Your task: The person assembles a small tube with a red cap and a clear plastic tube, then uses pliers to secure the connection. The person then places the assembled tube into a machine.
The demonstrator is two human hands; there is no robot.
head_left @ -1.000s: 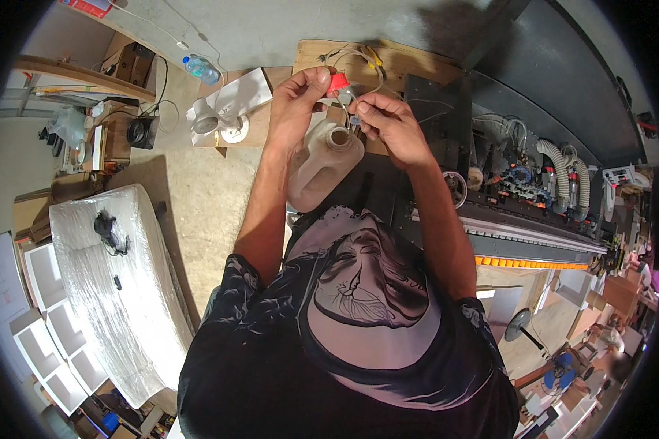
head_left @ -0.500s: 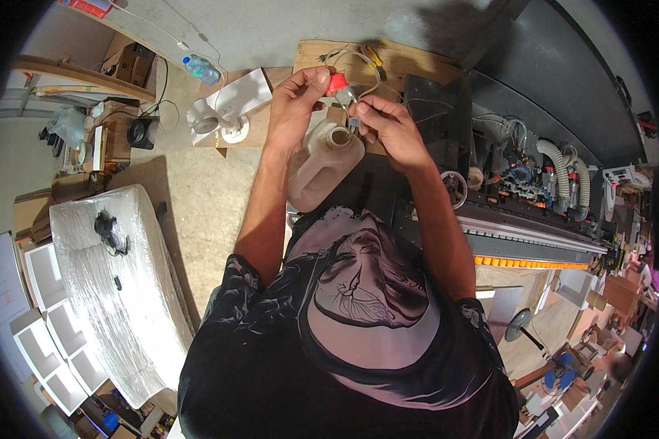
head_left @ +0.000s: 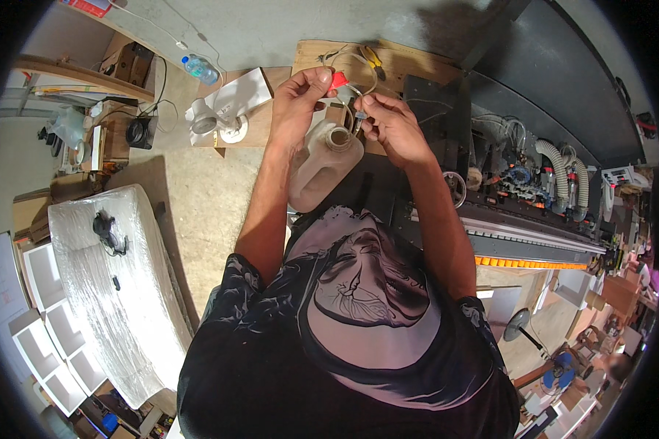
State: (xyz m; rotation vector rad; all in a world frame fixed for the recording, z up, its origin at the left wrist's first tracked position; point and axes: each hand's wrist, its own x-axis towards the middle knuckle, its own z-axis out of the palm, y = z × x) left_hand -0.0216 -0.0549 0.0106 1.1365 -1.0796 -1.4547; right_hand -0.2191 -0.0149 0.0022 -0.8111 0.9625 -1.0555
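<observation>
My left hand point(head_left: 299, 102) is closed, pinching a red screw cap point(head_left: 337, 80) between thumb and fingers. A thin pale tube point(head_left: 374, 74) runs from the cap's area and loops above my hands. My right hand point(head_left: 395, 126) is closed on this tube just right of the cap. A small grey fitting point(head_left: 359, 115) shows beside the right fingertips; how it joins the tube is hard to make out. Below and between my hands stands a cloudy plastic jug point(head_left: 315, 178) with a moulded handle. Its round mouth is uncovered.
Yellow-handled pliers point(head_left: 374, 57) lie on the wooden board point(head_left: 311, 55) behind my hands. A white funnel-like part point(head_left: 234, 129) stands to the left, near a water bottle point(head_left: 200, 69). A dark machine with ribbed hoses point(head_left: 553, 162) fills the right. A plastic-wrapped block point(head_left: 117, 293) stands lower left.
My right hand has shifted slightly up and to the right. More tube shows between it and the red cap, which has tilted a little in my left hand.
</observation>
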